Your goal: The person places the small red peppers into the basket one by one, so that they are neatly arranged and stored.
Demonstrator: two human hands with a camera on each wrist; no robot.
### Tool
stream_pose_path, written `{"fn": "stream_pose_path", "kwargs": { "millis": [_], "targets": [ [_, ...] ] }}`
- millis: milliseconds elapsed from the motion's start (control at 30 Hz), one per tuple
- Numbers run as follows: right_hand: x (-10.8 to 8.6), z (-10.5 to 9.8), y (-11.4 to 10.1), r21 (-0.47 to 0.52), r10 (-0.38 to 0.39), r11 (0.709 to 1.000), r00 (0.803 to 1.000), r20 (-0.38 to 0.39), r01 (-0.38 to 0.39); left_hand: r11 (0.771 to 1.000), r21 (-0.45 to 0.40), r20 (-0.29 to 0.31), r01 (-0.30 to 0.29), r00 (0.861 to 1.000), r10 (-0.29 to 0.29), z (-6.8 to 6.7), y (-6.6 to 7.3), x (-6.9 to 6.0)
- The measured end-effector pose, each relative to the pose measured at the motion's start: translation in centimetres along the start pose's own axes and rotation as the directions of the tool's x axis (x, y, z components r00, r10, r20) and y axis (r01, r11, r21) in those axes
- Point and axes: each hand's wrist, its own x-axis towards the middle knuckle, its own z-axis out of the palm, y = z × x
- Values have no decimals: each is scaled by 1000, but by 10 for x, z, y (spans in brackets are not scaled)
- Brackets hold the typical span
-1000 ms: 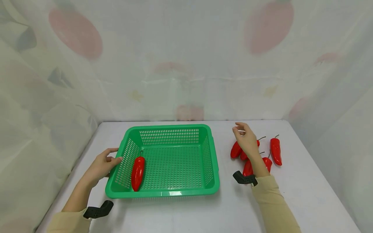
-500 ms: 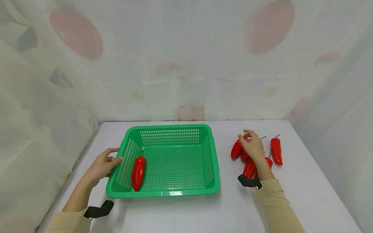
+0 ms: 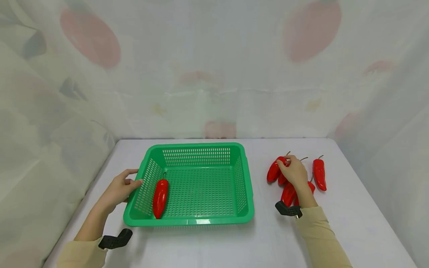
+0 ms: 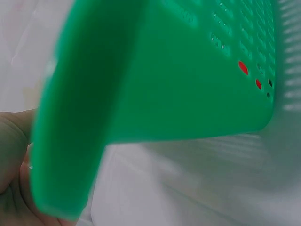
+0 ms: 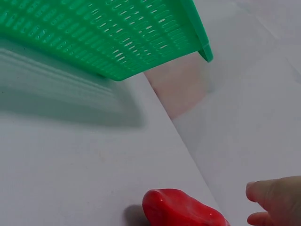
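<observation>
In the head view my left hand (image 3: 118, 188) grips the left rim of a green plastic basket (image 3: 191, 222), thumb over the edge; the left wrist view shows that rim (image 4: 70, 141) close up. One red chili pepper (image 3: 161, 198) with a dark stem lies inside, along the left wall. My right hand (image 3: 295, 172) is over a group of red peppers on the table, fingers bent loosely by the stem end of the leftmost pepper (image 3: 273, 172). A gap shows between its fingertips in the right wrist view, near a pepper (image 5: 181, 209). The hand partly hides the peppers beneath.
A lone red pepper (image 3: 319, 174) lies right of the group. Two more peppers (image 3: 288, 194) lie below my right wrist. The white table (image 3: 207, 249) ends at a pale patterned curtain (image 3: 214, 74). The basket's right wall (image 5: 141, 33) stands left of the peppers.
My right hand has moved down and slightly right, onto the stem end of the leftmost pepper, whose stem now shows. My left hand keeps its grip on the basket.
</observation>
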Motion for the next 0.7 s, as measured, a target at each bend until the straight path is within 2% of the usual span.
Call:
{"fn": "stream_pose_path", "kwargs": {
  "millis": [467,700],
  "targets": [
    [1,4,-6,-81,44,996,998,37,-41,1000,-2,-1,21,1000,-21,1,1,2],
    [7,9,-11,-125,42,992,995,85,-31,1000,-5,-1,15,1000,-15,0,0,2]
  ]
}}
